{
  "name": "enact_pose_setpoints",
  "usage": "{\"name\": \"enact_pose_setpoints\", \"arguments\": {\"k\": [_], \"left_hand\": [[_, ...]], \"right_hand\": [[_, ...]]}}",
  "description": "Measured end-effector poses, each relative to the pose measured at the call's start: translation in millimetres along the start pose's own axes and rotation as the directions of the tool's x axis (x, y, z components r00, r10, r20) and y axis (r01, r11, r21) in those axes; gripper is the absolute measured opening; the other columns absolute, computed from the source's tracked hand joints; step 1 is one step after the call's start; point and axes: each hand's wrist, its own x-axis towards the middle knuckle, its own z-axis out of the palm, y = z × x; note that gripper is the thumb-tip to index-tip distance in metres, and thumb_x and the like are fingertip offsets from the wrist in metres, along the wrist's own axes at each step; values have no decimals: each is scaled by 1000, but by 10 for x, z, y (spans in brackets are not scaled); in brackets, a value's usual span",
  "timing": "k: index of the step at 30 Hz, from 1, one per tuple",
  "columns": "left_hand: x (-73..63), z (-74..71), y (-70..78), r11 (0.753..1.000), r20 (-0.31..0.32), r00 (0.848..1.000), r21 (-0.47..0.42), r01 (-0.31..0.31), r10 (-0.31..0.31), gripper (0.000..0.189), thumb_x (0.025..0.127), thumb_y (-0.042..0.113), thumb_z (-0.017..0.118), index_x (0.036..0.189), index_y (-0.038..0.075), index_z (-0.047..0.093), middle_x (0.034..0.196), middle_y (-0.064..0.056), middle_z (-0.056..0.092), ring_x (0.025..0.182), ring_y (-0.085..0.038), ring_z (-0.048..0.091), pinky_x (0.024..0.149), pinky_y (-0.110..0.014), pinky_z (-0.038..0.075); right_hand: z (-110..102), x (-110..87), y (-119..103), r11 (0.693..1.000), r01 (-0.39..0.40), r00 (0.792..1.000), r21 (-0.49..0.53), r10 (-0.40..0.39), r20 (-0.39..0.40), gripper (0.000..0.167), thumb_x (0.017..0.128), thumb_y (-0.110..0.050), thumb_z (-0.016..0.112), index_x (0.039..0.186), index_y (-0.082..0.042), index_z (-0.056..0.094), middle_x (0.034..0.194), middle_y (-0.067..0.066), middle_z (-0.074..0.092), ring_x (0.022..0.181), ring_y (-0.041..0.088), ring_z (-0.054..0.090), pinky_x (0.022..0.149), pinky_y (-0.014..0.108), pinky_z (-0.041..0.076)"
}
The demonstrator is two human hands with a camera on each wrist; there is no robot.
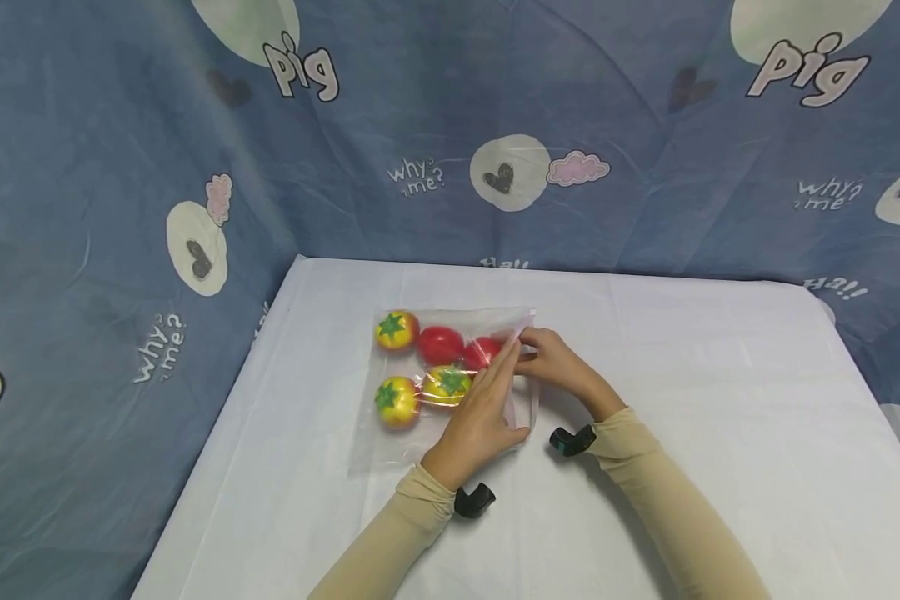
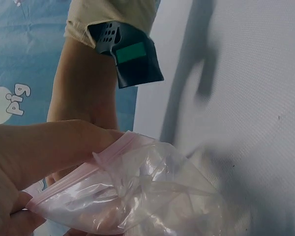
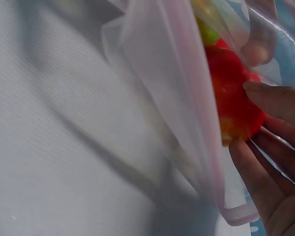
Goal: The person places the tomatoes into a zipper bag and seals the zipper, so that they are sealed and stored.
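A clear zip bag (image 1: 435, 446) with a pink zip edge lies on the table, its mouth toward the right. Inside are several toy tomatoes, some yellow-red with green star-shaped tops, such as the one at the lower left (image 1: 397, 403), others showing plain red (image 1: 441, 345). My left hand (image 1: 476, 429) lies over the bag near its mouth and holds the zip edge (image 2: 64, 184). At the opening, my right hand (image 1: 558, 362) grips a red toy tomato (image 3: 236, 93) between thumb and fingers. The bag's film partly covers that tomato.
A white cloth covers the table (image 1: 682, 350). Blue printed curtains (image 1: 390, 225) hang behind it and at the left. Each wrist carries a black camera mount, the left one (image 1: 474, 501) and the right one (image 1: 572, 440) both close to the cloth.
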Motion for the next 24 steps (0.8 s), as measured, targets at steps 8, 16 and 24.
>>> {"name": "enact_pose_setpoints", "arguments": {"k": [8,16,24], "left_hand": [[-2,2,-11,1000,-9,1000,6,-9,9,126,71,13,94,167,14,13,176,3,11,156,-22,33,129,-48,31],[-14,9,-19,1000,-33,999,1,-26,26,125,70,10,94,167,13,15,176,2,11,154,-26,36,127,-46,35],[-8,-1,2,1000,-42,999,-13,-29,28,126,70,8,93,167,15,13,176,3,12,152,-28,38,124,-41,40]], "right_hand": [[-12,94,-22,999,44,999,-19,-43,29,48,86,3,76,132,10,64,132,27,68,128,44,62,109,54,53],[59,134,-10,996,27,1000,-83,-26,9,45,86,0,76,130,6,68,133,24,68,131,42,60,115,60,46],[120,133,-29,998,-6,999,-66,4,-40,44,87,-4,75,129,1,69,129,22,71,128,40,64,110,56,51]]}}
